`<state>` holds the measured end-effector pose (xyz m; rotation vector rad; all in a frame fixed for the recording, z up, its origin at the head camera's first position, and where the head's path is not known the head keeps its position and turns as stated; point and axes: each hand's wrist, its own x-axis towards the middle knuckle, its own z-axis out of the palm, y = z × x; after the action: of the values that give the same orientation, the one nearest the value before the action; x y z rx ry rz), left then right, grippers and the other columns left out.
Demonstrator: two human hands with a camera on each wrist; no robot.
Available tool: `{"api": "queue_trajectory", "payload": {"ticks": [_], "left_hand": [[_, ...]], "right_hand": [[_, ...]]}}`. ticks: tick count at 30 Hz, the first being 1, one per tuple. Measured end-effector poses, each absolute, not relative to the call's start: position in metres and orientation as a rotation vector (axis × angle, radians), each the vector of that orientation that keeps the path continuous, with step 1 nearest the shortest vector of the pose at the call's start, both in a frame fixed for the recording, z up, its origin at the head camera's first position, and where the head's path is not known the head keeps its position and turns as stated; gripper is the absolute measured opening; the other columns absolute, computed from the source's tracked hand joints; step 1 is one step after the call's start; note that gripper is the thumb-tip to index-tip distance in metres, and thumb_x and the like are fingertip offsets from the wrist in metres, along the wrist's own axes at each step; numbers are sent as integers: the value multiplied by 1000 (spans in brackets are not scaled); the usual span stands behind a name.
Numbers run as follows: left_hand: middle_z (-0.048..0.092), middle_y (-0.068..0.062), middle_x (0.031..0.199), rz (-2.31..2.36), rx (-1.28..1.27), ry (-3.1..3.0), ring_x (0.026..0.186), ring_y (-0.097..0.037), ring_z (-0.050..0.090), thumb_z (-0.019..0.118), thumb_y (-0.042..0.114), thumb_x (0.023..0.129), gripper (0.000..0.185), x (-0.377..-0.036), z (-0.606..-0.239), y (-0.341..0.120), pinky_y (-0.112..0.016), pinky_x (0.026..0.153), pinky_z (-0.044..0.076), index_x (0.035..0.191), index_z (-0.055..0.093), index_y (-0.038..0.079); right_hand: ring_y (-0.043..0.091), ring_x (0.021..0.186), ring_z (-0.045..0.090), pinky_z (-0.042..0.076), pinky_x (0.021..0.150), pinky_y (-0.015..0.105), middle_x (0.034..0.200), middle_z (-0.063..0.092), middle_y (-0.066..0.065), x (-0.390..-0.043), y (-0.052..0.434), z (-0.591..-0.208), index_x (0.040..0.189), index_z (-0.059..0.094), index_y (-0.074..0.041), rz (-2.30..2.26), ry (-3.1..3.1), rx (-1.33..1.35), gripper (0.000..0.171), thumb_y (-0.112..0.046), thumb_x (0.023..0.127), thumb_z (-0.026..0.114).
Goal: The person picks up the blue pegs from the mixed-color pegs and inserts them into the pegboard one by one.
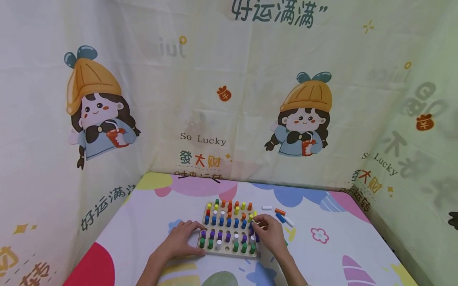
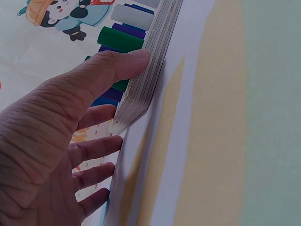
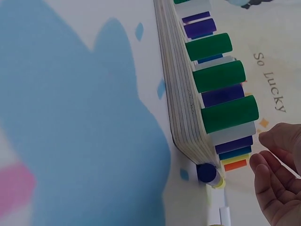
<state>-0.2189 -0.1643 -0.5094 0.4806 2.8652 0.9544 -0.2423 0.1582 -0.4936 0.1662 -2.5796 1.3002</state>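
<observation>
A wooden pegboard (image 1: 243, 255) stands on the table, with rows of coloured pegs in it. My left hand (image 1: 181, 238) is at its left side, index fingertip against the left edge and thumb at the near left corner. In the left wrist view the thumb (image 2: 127, 65) lies across the layered board edge, other fingers spread. My right hand (image 1: 269, 231) hovers at the board's right edge, fingertips near a yellow peg (image 1: 251, 217). In the right wrist view its bent thumb and fingers (image 3: 277, 176) show nothing between them. A purple peg (image 3: 207, 173) lies against the board's right side.
Right of the board lie loose pegs: a white one (image 1: 266, 207), an orange one (image 1: 280, 211), a blue one (image 1: 280, 217) and another white one (image 1: 289, 221). The patterned table (image 1: 315, 254) is enclosed by printed cloth walls (image 1: 200, 99).
</observation>
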Motion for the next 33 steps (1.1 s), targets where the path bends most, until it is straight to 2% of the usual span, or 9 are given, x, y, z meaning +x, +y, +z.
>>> {"api": "queue_trajectory", "payload": {"ticks": [10,20,26,33], "left_hand": [[61,-5,131,959,479,2861,120,-32,51,88,58,69,69,-217,-505,-164,-66,103,41,125,63,27],[62,-6,130,953,470,2859,118,-32,50,89,56,69,68,-216,-503,-165,-66,103,41,124,63,26],[62,-5,129,954,475,2867,117,-30,50,89,58,68,69,-219,-507,-166,-65,102,42,124,64,26],[62,-5,130,964,478,2865,118,-30,51,88,59,68,69,-220,-508,-166,-65,103,41,124,63,27]], "right_hand": [[15,86,67,59,78,35,98,72,1,-238,165,-492,101,73,-9,1277,-2618,47,13,-10,89,78],[17,85,68,57,75,29,97,74,4,-238,184,-496,102,73,-4,1227,-2584,45,14,-9,89,78],[20,85,70,59,76,30,96,74,7,-240,195,-498,102,74,-2,1215,-2569,-13,14,-9,90,77],[26,85,71,57,70,26,97,75,12,-243,213,-501,101,74,0,1171,-2534,-48,15,-9,89,78]]}}
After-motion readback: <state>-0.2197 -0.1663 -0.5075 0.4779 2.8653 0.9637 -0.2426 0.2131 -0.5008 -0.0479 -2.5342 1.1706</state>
